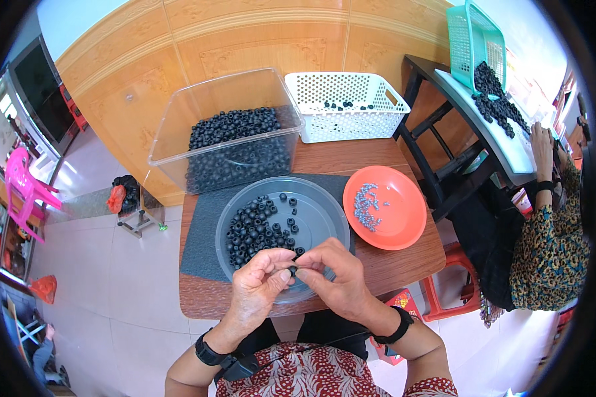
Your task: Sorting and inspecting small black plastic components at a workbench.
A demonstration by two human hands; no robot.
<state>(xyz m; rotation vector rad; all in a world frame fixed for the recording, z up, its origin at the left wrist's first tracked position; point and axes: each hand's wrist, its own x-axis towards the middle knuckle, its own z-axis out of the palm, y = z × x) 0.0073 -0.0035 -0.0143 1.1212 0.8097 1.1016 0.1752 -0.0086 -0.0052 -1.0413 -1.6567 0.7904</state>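
Observation:
My left hand (257,281) pinches a small round black piece (293,270) between thumb and fingertips, over the near rim of a round translucent grey basin (321,218). From the other side my right hand (338,274) closes its thumb and forefinger against that piece; whether it grips some smaller part too is hidden. Inside the basin lie many loose round black pieces (251,228), some showing a hole. Right of it sits an orange plate (405,210) with a scatter of tiny silvery-grey parts (365,206).
Behind the basin, a clear plastic bin (169,135) holds a heap of black pieces, beside a white perforated basket (351,126) with a few. All stand on a wooden table (410,264). At right, another person's hand (542,149) is by a tipped green basket (463,49).

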